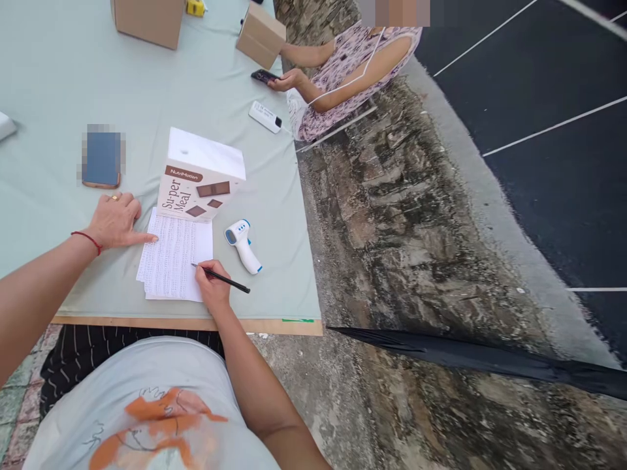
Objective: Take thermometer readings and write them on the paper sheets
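Note:
My right hand (213,284) grips a black pen (226,279), its tip at the right part of a stack of written paper sheets (171,261). Rows of small handwriting cover much of the top sheet. My left hand (117,220) lies spread on the table, thumb on the left edge of the paper. Against the paper's far end stands a white "Super Meal" box (200,173), hiding whatever lies behind it. Right of the sheets is a white and blue infrared thermometer (243,245). Beyond my left hand lies a blue phone-like object (102,160), partly blurred.
Across the cloth-covered table (274,294), a seated person holds a dark phone (265,76) near a small cardboard box (261,36). A white device (265,117) with a cable lies nearby. Farther back are a larger cardboard box (148,19) and a yellow object (196,7).

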`<state>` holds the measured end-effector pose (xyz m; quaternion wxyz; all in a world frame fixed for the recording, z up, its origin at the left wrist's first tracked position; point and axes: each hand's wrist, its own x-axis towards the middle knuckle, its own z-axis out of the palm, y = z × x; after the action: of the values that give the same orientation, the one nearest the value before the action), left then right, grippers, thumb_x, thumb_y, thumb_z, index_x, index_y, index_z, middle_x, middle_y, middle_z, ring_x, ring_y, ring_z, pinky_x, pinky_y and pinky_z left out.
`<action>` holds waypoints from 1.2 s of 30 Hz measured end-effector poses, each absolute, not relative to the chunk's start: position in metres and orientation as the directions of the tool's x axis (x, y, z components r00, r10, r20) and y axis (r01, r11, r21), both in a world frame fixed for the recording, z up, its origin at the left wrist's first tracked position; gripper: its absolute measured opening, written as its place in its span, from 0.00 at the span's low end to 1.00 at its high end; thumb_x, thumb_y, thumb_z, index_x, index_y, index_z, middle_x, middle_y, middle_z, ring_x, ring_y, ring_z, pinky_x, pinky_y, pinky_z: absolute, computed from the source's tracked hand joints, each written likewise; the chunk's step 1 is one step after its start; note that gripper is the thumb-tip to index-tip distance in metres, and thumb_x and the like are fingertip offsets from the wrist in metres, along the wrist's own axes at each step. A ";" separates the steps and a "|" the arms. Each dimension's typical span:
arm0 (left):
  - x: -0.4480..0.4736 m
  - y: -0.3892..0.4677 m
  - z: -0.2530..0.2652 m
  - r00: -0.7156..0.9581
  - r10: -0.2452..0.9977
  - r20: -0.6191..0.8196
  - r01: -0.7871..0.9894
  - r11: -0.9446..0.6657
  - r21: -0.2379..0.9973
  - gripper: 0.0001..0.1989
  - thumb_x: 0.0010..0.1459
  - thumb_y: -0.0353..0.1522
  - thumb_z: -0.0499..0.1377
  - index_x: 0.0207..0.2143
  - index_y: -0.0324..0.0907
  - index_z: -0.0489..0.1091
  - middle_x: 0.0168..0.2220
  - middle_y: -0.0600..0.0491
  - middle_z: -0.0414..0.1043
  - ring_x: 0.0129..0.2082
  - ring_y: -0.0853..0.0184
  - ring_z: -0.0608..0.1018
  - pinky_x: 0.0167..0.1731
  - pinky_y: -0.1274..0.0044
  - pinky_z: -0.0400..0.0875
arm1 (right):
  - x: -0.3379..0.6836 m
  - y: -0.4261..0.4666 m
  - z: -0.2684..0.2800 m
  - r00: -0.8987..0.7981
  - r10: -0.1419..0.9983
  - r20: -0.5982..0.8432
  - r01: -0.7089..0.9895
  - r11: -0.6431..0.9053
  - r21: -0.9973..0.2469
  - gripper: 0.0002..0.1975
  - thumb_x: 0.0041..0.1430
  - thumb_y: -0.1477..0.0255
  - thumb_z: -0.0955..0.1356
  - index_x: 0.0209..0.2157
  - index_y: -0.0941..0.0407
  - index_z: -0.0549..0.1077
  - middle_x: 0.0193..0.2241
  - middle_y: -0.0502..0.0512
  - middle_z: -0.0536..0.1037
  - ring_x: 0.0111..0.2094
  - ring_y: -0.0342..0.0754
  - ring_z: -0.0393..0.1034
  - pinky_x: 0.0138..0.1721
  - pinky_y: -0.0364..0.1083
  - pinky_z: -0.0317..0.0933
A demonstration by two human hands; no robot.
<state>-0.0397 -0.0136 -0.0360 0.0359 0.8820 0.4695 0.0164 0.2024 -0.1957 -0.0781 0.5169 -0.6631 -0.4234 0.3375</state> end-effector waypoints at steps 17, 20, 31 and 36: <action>-0.035 -0.020 -0.032 0.520 0.853 -0.041 0.847 -0.509 0.155 0.36 0.50 0.65 0.65 0.43 0.43 0.72 0.50 0.39 0.74 0.51 0.43 0.75 0.55 0.57 0.62 | 0.200 -0.195 -0.079 0.416 0.909 0.027 0.276 -0.097 -0.956 0.09 0.55 0.60 0.69 0.28 0.50 0.73 0.24 0.48 0.76 0.27 0.48 0.69 0.34 0.49 0.69; -0.036 -0.020 -0.032 0.522 0.853 -0.025 0.844 -0.512 0.156 0.36 0.50 0.65 0.64 0.42 0.44 0.71 0.49 0.40 0.75 0.51 0.44 0.75 0.56 0.58 0.63 | 0.200 -0.194 -0.079 0.416 0.909 0.025 0.273 -0.099 -0.957 0.09 0.55 0.60 0.69 0.27 0.50 0.72 0.24 0.48 0.76 0.28 0.48 0.68 0.34 0.49 0.69; -0.037 -0.019 -0.034 0.530 0.848 -0.021 0.838 -0.520 0.164 0.36 0.51 0.65 0.64 0.40 0.43 0.70 0.48 0.41 0.74 0.49 0.45 0.75 0.54 0.58 0.63 | 0.200 -0.195 -0.076 0.426 0.905 0.000 0.239 -0.113 -0.964 0.10 0.54 0.59 0.68 0.28 0.50 0.72 0.24 0.48 0.75 0.27 0.48 0.68 0.35 0.50 0.69; -0.037 -0.019 -0.033 0.532 0.847 -0.021 0.836 -0.521 0.171 0.36 0.51 0.66 0.64 0.41 0.44 0.70 0.48 0.41 0.74 0.49 0.45 0.75 0.54 0.58 0.63 | 0.200 -0.195 -0.076 0.432 0.902 0.013 0.273 -0.116 -0.955 0.09 0.54 0.60 0.68 0.28 0.50 0.72 0.23 0.47 0.75 0.27 0.48 0.67 0.35 0.49 0.69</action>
<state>-0.0369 -0.0189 -0.0330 0.0799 0.8715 0.4827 0.0324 0.1997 -0.1948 -0.0756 0.5048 -0.6792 -0.4324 0.3114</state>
